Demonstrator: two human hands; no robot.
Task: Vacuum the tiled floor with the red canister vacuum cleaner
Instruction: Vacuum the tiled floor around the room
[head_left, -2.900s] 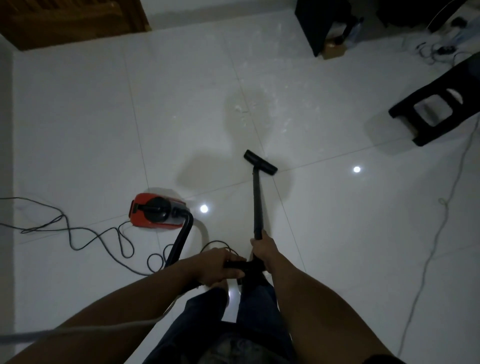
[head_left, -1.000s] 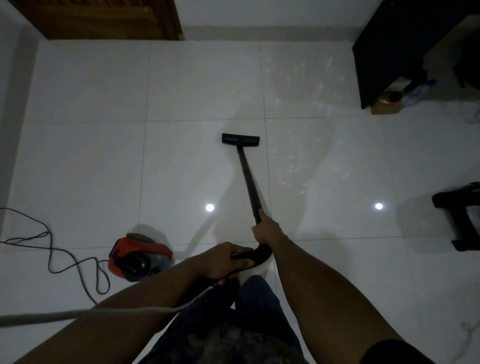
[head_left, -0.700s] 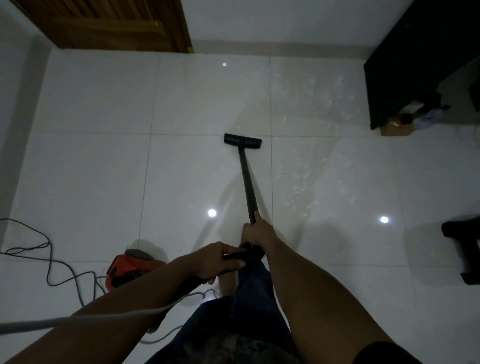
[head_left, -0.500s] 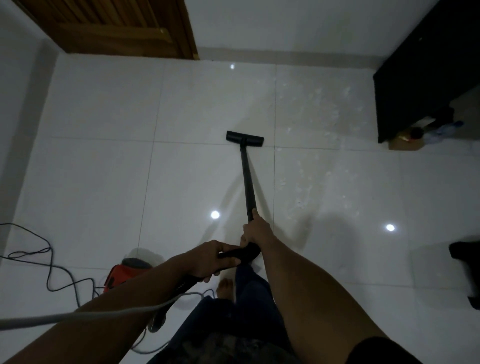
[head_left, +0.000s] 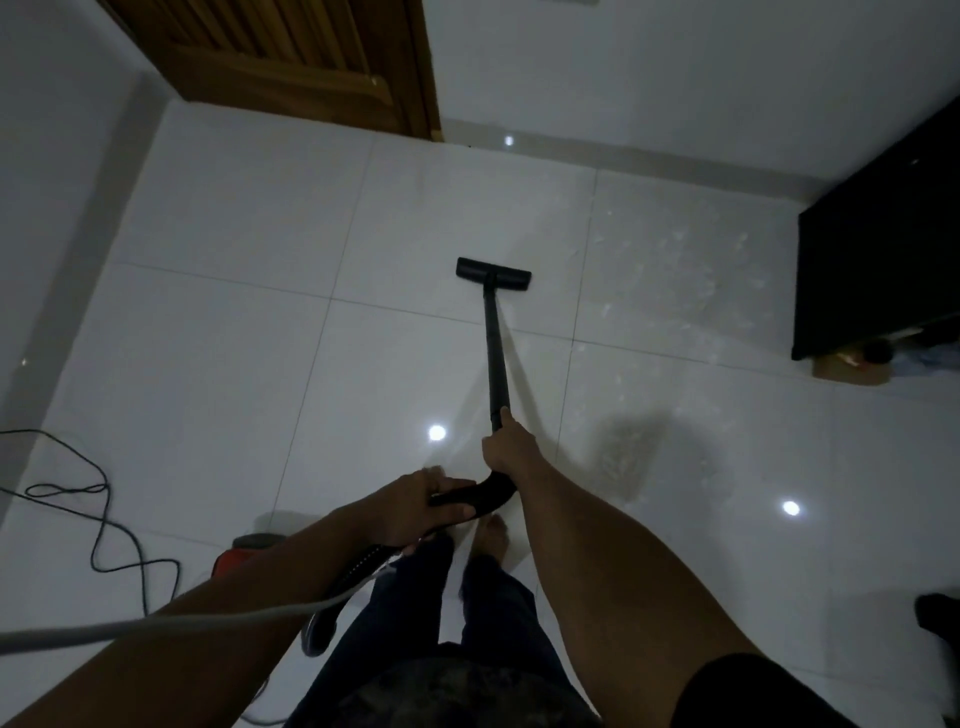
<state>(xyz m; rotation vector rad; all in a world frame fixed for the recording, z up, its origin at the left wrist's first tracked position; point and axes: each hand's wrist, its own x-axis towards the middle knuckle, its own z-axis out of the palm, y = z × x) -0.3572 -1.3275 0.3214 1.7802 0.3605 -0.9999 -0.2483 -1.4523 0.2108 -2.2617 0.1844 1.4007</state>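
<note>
Right grip (head_left: 506, 451) clasps wand (head_left: 495, 353); left grip (head_left: 410, 506) holds curved handle (head_left: 491, 490).

L hand (head_left: 415, 506) grips bent handle (head_left: 491, 491), R hand (head_left: 506, 451) grips wand (head_left: 496, 353) just ahead; both arms stretched fwd

We see white floor tiles (head_left: 234, 364) gridded grey, a black wand (head_left: 496, 358) and floor head (head_left: 493, 268), a red canister (head_left: 231, 564), a brown door (head_left: 291, 57).
</note>
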